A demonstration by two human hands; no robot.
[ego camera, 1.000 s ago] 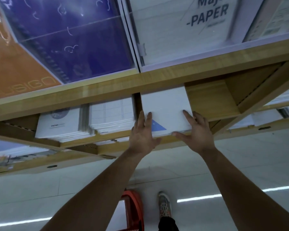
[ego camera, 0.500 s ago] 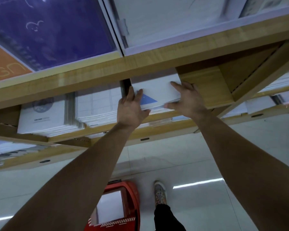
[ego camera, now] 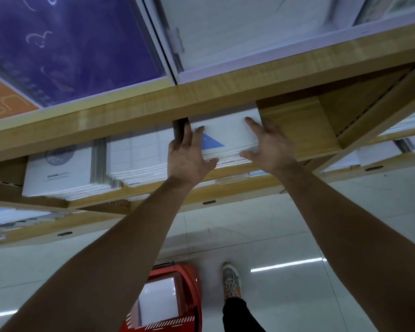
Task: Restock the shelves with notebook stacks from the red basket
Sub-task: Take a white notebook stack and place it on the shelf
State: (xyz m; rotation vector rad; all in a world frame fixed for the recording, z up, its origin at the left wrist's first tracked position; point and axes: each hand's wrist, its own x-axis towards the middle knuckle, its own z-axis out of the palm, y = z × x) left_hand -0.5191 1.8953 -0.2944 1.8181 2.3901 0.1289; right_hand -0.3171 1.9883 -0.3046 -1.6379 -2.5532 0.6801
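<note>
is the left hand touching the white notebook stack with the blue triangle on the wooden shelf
Touching. In the head view the left hand lays its fingers on the white notebook stack, thumb against its front edge.

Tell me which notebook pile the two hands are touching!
Look under the long wooden board at the row of white piles. It is the pile nearest the upright divider, with the left hand and right hand on it. Only its cover has a blue triangle; the ruled pile and the grey-circle pile beside it have none.
</note>
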